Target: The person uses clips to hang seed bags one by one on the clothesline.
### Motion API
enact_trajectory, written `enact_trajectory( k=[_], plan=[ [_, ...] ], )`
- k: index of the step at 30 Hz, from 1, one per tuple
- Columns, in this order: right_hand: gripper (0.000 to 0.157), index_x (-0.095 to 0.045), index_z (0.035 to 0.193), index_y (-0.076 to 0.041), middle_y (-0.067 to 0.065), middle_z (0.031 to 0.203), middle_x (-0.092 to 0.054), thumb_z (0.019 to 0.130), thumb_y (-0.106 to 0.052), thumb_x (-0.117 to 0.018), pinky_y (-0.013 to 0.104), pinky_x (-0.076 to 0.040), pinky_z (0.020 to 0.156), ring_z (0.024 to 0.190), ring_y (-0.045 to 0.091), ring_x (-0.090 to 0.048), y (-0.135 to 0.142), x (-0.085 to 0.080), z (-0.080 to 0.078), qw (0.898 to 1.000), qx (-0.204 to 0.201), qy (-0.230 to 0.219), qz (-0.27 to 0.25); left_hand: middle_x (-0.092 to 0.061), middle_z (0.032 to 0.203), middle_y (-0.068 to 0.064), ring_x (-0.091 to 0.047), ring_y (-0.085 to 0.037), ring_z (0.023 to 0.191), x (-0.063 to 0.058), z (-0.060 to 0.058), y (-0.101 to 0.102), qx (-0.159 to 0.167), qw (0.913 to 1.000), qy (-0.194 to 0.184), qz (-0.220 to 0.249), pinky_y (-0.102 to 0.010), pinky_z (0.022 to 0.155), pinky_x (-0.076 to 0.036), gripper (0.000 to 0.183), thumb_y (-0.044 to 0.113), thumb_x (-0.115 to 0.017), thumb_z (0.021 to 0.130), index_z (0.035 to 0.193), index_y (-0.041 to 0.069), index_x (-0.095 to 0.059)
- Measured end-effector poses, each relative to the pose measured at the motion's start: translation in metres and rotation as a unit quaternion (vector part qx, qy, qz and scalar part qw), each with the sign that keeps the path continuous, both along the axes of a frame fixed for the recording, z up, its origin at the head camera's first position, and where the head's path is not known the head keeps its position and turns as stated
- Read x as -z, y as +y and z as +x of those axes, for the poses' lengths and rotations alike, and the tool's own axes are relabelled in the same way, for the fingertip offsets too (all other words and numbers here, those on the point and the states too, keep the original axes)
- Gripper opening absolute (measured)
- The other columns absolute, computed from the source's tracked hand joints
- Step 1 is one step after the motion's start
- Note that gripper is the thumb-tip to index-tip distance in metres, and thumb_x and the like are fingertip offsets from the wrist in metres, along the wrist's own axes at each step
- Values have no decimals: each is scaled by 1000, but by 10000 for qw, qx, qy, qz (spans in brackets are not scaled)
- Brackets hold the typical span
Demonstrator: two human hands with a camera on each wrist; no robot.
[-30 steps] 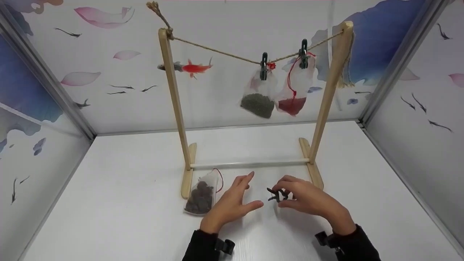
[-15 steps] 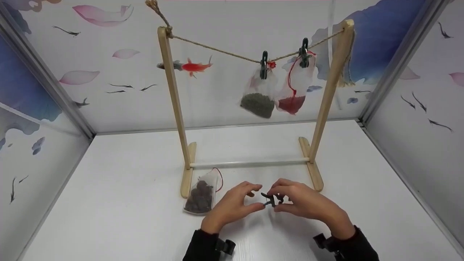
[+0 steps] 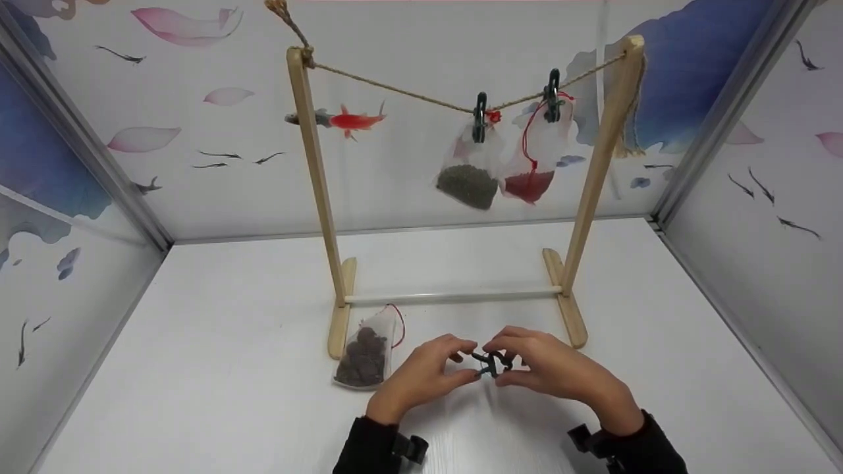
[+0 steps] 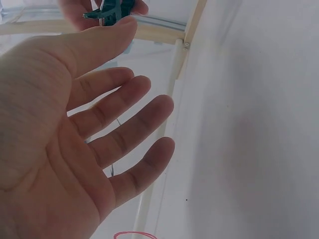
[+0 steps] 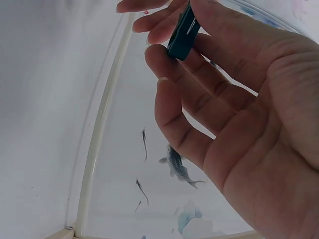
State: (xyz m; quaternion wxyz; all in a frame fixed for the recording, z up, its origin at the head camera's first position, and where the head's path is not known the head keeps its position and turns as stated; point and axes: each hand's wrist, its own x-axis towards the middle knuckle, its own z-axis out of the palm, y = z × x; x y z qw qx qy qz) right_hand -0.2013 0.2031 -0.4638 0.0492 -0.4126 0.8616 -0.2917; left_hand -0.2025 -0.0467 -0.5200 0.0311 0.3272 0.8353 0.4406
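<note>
In the head view, both hands meet at a small dark green clip [image 3: 492,364] over the table. My right hand [image 3: 553,365] pinches the clip's right side between thumb and fingers. The thumb and forefinger of my left hand [image 3: 425,375] are at the clip's two left ends, bent round them. Seen from the left wrist, the clip [image 4: 115,11] is just past the left thumb tip, and the other left fingers are spread. From the right wrist, part of the clip [image 5: 183,37] shows between right thumb and fingers.
A mesh bag of dark brown pieces [image 3: 362,355] lies left, by the wooden stand's left foot [image 3: 339,329]. Above, a rope [image 3: 395,87] spans the posts. Two clips on it hold a bag of green grains [image 3: 467,185] and a bag of red grains [image 3: 529,184].
The right hand has brought the clip slightly left, and the left hand's spread fingers have bent in to meet its ends. Bags and stand stay put.
</note>
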Motion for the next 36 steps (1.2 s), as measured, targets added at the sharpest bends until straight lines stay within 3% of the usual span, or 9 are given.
enact_trajectory(
  k=[26, 36],
  plan=[
    [31, -69, 120, -11, -5, 116, -65, 93, -24, -77, 33, -56, 80, 101, 15, -66, -3, -1, 2, 9998, -185, 53, 9, -69, 116, -2, -67, -15, 102, 1, 0, 2, 76, 9998, -23, -199, -30, 91, -53, 38, 16, -73, 95, 131, 8, -65],
    [33, -70, 117, -7, -2, 112, -66, 87, -13, -82, 40, -57, 82, 99, 16, -66, -3, 0, 1, 9998, 129, 42, 158, -68, 123, -1, -67, -21, 106, -3, 2, -1, 177, 9992, -347, -22, -34, 92, -53, 60, 41, -81, 87, 136, 11, -64]
  ],
)
